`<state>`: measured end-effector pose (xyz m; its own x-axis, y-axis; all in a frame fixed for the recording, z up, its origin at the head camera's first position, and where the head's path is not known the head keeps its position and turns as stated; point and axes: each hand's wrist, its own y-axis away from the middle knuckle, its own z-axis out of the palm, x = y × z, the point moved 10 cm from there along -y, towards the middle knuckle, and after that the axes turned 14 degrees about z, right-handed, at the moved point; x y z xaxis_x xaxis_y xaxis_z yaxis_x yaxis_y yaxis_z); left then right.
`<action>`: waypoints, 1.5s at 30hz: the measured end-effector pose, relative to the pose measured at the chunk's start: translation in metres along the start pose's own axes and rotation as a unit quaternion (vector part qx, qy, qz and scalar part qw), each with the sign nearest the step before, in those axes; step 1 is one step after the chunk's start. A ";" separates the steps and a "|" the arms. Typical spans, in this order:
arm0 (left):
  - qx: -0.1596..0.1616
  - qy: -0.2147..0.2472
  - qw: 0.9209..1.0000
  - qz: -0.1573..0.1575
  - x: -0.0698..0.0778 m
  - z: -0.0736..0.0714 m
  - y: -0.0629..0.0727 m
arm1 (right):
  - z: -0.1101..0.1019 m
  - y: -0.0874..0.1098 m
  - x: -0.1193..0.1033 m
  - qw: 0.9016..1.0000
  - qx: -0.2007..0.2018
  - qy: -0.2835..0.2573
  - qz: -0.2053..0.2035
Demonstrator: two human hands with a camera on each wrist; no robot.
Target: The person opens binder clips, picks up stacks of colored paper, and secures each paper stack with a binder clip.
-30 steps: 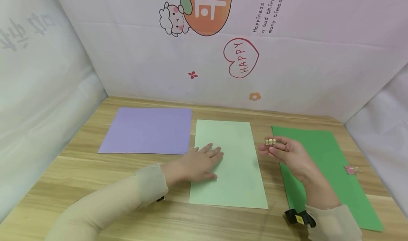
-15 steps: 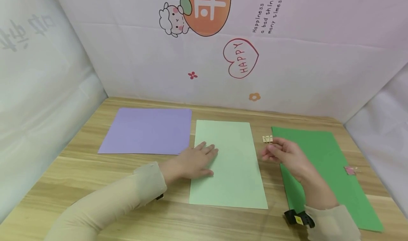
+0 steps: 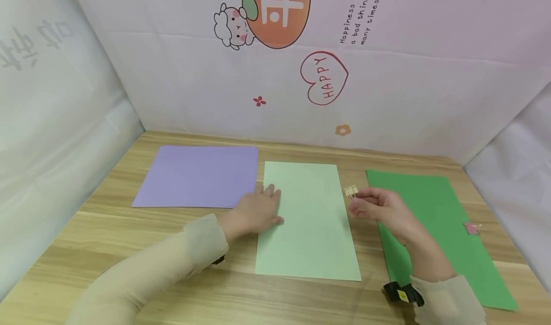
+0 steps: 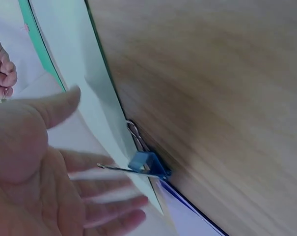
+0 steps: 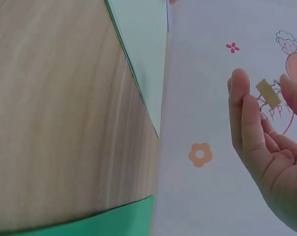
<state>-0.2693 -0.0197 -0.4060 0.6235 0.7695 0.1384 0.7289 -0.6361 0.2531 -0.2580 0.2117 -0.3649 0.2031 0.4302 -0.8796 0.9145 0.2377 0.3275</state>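
Note:
On the wooden table lies a stack of pale green paper (image 3: pixel 310 229). Over its left edge my left hand (image 3: pixel 254 213) spreads with fingers extended, holding nothing. A blue binder clip (image 4: pixel 149 163) sits on that edge beside the fingers, its wire handles apart; in the head view the hand hides it. Just off the paper's right edge, my right hand (image 3: pixel 383 210) pinches a yellow binder clip (image 3: pixel 351 191) by its handles between thumb and fingers. In the right wrist view the yellow clip's flat back shows between the fingertips.
Purple paper (image 3: pixel 198 177) lies at the back left, close to the pale green stack. Dark green paper (image 3: pixel 430 220) lies under the right forearm, with a pink binder clip (image 3: pixel 472 228) on its right edge. A printed white cloth (image 3: pixel 193 86) rises behind the table.
My left hand has slid left from the pale green paper's middle to its left edge. My right hand has turned the yellow binder clip and brought it slightly left, toward the paper's right edge.

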 end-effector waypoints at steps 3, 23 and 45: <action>0.005 0.009 0.999 -0.032 -0.004 -0.001 -0.002 | -0.001 -0.001 0.002 1.000 0.004 0.006 0.007; -0.001 0.044 0.994 -0.101 -0.005 -0.012 -0.037 | -0.011 -0.001 0.003 1.000 0.027 0.002 0.000; 0.044 0.237 0.962 -0.124 -0.019 0.006 -0.032 | -0.013 0.002 0.004 0.999 0.033 0.012 -0.002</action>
<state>-0.3026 -0.0139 -0.4221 0.2434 0.8241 0.5115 0.8728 -0.4161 0.2551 -0.2600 0.2250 -0.3636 0.1919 0.4502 -0.8721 0.9363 0.1823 0.3002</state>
